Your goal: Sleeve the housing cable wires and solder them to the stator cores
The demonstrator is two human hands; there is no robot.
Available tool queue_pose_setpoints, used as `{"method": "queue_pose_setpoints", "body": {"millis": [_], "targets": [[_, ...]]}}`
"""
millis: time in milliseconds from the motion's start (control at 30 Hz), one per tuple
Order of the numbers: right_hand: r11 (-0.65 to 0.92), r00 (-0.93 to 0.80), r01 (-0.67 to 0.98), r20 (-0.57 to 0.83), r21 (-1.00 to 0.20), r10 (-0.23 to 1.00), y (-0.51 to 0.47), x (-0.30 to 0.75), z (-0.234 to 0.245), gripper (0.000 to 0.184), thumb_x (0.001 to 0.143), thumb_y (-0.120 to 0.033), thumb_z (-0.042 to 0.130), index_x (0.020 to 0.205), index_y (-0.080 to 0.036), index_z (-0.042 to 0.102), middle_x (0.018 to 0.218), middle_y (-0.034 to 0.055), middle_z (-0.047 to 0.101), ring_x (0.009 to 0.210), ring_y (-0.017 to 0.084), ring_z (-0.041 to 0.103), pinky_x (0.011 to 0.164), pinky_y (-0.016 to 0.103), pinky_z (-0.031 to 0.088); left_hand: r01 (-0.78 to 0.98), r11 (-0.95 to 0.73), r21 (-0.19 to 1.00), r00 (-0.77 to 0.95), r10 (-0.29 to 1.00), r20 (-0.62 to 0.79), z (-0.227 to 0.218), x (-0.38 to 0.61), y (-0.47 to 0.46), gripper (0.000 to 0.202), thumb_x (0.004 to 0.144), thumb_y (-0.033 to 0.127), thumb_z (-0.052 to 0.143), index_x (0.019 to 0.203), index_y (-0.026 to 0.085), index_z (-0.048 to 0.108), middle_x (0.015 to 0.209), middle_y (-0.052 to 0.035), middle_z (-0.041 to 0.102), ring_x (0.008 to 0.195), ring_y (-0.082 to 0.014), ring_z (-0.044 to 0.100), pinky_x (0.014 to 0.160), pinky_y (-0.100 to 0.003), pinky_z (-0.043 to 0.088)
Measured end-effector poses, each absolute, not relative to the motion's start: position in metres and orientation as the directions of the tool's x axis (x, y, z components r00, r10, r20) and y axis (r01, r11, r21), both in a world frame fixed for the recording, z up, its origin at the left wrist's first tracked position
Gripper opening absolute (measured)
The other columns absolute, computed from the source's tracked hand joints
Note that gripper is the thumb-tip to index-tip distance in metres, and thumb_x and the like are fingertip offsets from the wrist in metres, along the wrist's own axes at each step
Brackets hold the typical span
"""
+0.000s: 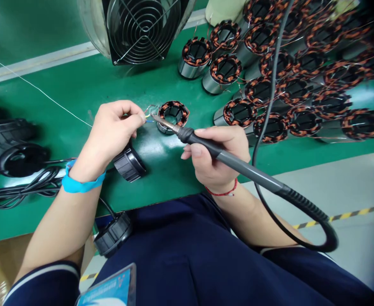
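Note:
My right hand (217,157) grips a grey soldering iron (237,163), its metal tip pointing left at thin wire ends (148,115). My left hand (115,131) pinches those thin wires between thumb and fingers, just left of a stator (173,115) with copper windings standing on the green bench (94,89). The iron's tip meets the wires right at my left fingertips. A blue strap circles my left wrist. A black round part (129,163) lies under my left hand.
Several wound stators (285,85) crowd the bench's right side. A metal fan (142,27) stands at the back. Black round housings and cables (18,170) lie at the left. Another black housing (113,233) hangs at the front edge. The iron's cord (269,85) crosses the stators.

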State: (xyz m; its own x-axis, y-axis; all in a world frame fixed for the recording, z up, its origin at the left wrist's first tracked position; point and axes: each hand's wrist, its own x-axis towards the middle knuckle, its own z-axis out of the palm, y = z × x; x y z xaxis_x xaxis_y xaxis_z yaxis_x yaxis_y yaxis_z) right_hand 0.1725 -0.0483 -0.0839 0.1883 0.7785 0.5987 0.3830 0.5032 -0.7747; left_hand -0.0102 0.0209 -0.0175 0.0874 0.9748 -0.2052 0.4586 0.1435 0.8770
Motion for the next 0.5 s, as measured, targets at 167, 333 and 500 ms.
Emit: {"method": "queue_pose_setpoints", "body": {"millis": [167,333,500], "targets": [[0.494,0.186,0.401,0.596,-0.772,0.781,-0.0494,0.1715,-0.0845,0.019,0.086,-0.037,0.064,0.1,-0.025,0.062,0.081,0.0013,0.068,0.069,0.019,0.07,0.058,0.035,0.059,0.443,0.136,0.886,0.089,0.977,-0.194,-0.0179,-0.0102,0.0212,0.013,0.07,0.009,0.059,0.061,0.017,0.063,0.054,0.002,0.053,0.051,-0.0096,0.044,0.05,-0.025,0.031],[0.491,0.181,0.424,0.603,-0.761,0.777,-0.0501,0.1712,-0.0835,0.02,0.087,-0.04,0.062,0.102,-0.026,0.06,0.081,0.0008,0.068,0.069,0.019,0.07,0.057,0.034,0.059,0.441,0.147,0.886,0.083,0.976,-0.203,-0.0182,-0.0106,0.0218,0.013,0.071,0.009,0.06,0.061,0.017,0.064,0.053,0.0014,0.052,0.051,-0.0101,0.045,0.05,-0.026,0.031],[0.478,0.185,0.426,0.591,-0.768,0.785,-0.0508,0.1708,-0.0838,0.019,0.088,-0.04,0.062,0.1,-0.026,0.059,0.078,0.0007,0.067,0.067,0.019,0.07,0.056,0.035,0.059,0.446,0.14,0.884,0.084,0.977,-0.197,-0.0184,-0.0107,0.0221,0.014,0.07,0.01,0.06,0.06,0.018,0.064,0.052,0.0026,0.052,0.05,-0.0094,0.044,0.048,-0.025,0.03]]}}
